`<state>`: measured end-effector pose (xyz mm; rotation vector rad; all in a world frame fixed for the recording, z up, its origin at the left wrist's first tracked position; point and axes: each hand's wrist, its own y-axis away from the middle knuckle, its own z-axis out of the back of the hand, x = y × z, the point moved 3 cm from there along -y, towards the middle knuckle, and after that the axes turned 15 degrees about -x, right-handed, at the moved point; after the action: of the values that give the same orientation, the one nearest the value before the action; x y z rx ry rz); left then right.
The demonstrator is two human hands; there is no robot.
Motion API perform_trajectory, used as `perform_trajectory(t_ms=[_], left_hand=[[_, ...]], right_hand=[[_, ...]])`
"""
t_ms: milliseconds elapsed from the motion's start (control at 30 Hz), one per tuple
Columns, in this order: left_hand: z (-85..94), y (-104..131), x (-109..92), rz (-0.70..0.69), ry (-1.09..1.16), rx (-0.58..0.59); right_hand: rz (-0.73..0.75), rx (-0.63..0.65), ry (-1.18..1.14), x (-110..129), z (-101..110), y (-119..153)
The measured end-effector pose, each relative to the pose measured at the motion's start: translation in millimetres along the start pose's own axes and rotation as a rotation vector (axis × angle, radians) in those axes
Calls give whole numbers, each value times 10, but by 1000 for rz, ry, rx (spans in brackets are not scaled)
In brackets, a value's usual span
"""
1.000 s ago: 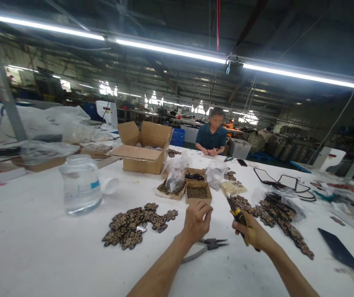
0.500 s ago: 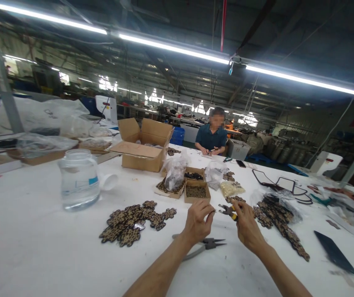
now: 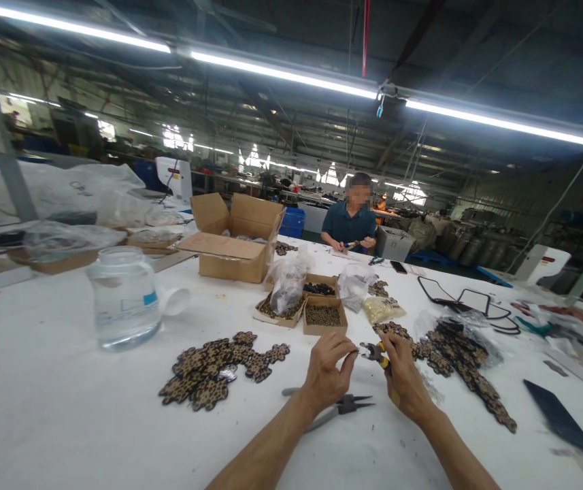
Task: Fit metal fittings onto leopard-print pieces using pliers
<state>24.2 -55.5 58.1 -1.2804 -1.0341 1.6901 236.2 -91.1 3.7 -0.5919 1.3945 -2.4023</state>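
Observation:
My right hand is closed round the yellow-and-black handles of a pair of pliers, whose jaws point left. Facing the jaws, my left hand pinches something too small to make out between thumb and forefinger. Under my left wrist lies a second pair of pliers with grey handles and pointed dark jaws. Just beyond my hands stands a small cardboard box of bronze-coloured beads or studs. Leopard-print flower pieces lie heaped to the left, and more leopard-print pieces spread to the right.
A water jug stands at the left, near a large open carton. A bag of pale yellow bits lies beyond my right hand. A dark flat panel rests at right. Across the table sits a co-worker.
My right hand has brought the pliers slightly left, closer to my left fingertips. The left hand keeps its pinch. Across the table, the co-worker's hand has risen a little.

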Motion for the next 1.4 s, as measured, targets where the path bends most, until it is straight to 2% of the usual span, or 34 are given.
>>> perform_trajectory(t_ms=[200, 567, 700, 967, 1400], left_hand=[[19, 0, -31, 10, 4, 0], [20, 7, -103, 38, 86, -63], [30, 13, -114, 43, 105, -92], [31, -3, -130, 81, 115, -70], [16, -1, -142, 69, 110, -88]], right_hand=[[20, -31, -3, 55, -46, -11], [-10, -63, -17, 156, -9, -70], [-1, -55, -25, 139, -25, -47], [19, -72, 23, 63, -37, -26], [28, -83, 52, 70, 26, -77]])
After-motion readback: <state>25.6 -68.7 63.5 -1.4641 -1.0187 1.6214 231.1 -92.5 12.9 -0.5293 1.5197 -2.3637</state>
